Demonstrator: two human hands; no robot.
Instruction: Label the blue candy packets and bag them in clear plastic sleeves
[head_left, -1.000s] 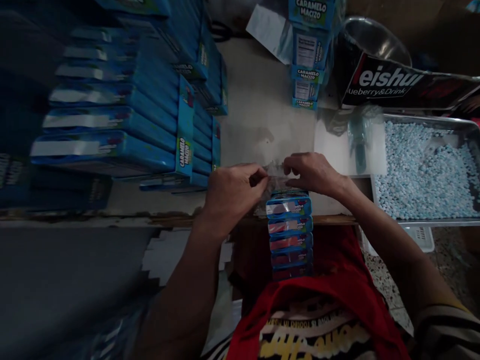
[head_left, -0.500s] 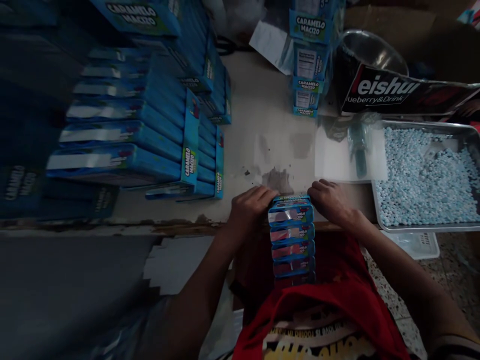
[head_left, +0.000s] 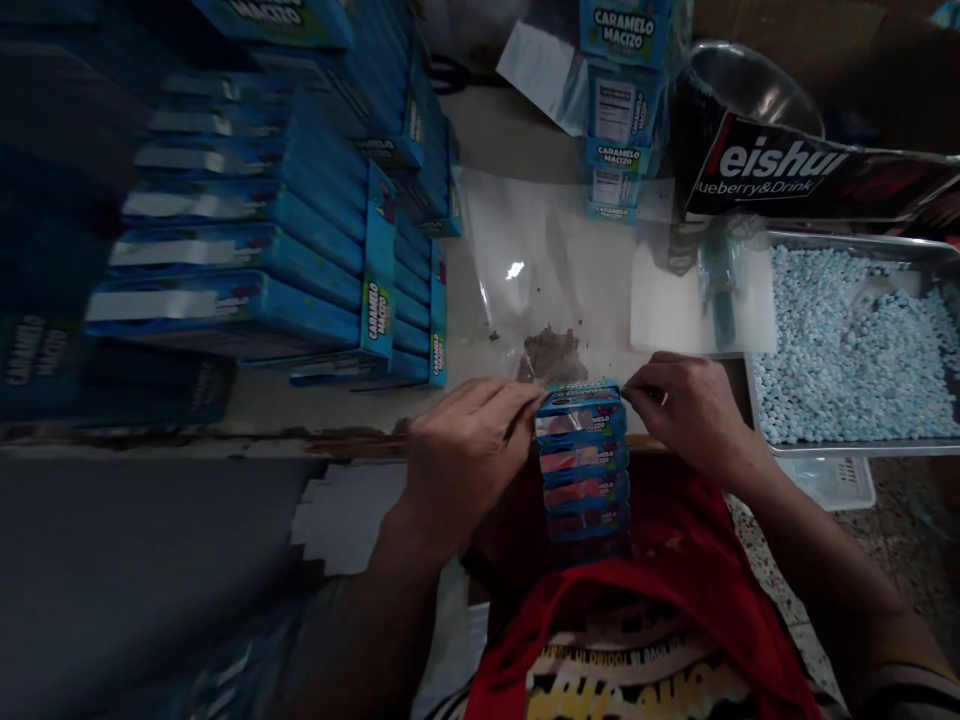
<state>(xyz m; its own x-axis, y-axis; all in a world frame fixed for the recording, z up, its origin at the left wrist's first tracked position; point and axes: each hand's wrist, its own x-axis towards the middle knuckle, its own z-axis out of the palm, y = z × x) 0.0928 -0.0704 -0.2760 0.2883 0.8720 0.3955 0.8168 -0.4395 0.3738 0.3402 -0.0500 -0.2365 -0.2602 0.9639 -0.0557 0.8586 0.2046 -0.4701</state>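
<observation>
A stack of blue candy boxes (head_left: 581, 458) stands at the table's front edge, against the red apron. My left hand (head_left: 476, 450) is closed in a pinch at the left top corner of the stack. At the right top corner, my right hand (head_left: 686, 410) pinches with thumb and forefinger. A clear plastic film (head_left: 510, 235) lies spread over the table behind the stack, and its near edge runs to my fingertips. The fingertips partly hide what they grip.
Blue box stacks (head_left: 315, 230) fill the left. More wrapped boxes (head_left: 619, 110) stand at the back, beside a black carton (head_left: 795, 175) and a metal bowl (head_left: 750, 85). A metal tray (head_left: 757, 400) of pale blue candies is at the right, near a white sheet (head_left: 667, 310).
The clear film now shows spread behind the stack. My left hand has turned and its back is raised further left; my right hand is now in a tighter pinch.
</observation>
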